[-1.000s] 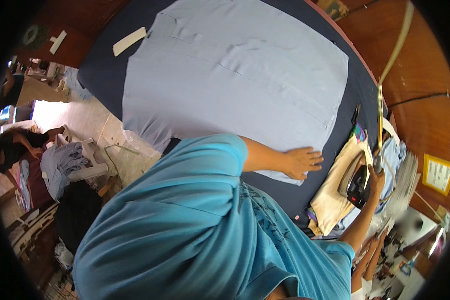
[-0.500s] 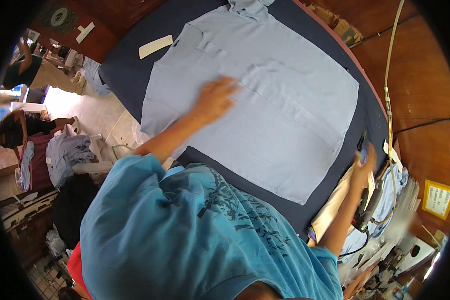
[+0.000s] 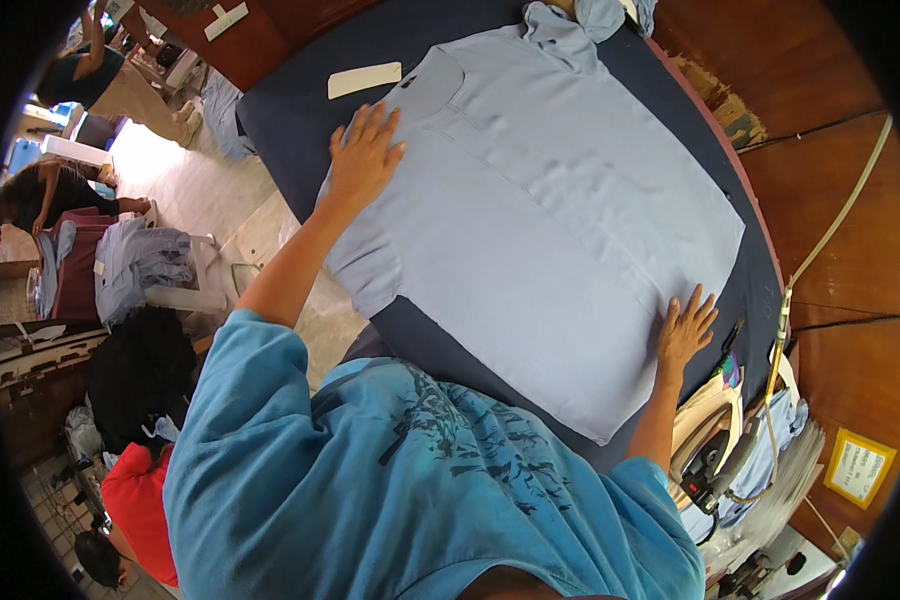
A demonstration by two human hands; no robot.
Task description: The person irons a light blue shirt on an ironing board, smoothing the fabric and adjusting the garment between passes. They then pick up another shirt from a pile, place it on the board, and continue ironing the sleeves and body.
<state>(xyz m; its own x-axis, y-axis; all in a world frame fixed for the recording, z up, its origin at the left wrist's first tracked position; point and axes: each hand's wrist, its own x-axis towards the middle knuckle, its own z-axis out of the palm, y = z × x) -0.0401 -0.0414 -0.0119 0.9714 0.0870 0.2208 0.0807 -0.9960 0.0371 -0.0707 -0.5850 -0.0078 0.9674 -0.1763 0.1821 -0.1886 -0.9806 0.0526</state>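
Observation:
A light blue shirt (image 3: 560, 210) lies spread flat on the dark navy table cover (image 3: 295, 120), neckline toward the far left. My left hand (image 3: 365, 155) presses flat on the shirt's shoulder by the neckline, fingers spread. My right hand (image 3: 684, 328) rests palm down at the shirt's lower right edge, its fingers apart too. A small pointed black tool with a purple and green handle (image 3: 732, 368) lies just right of my right hand; its kind is hard to make out. Beyond my left hand sits a long white strip (image 3: 364, 80).
An iron (image 3: 708, 470) stands at the right beside tan cloth (image 3: 698, 415) and folded blue garments (image 3: 785, 430). A pale hose (image 3: 840, 220) hangs down there. Wooden panels (image 3: 840, 290) border the table's right side. Other people (image 3: 145, 510) are at the left, near piled blue garments (image 3: 140, 265).
My left hand has moved from mid-shirt to the shoulder by the neckline. My right hand has left the small tool at the right and come onto the shirt's edge. The view has shifted.

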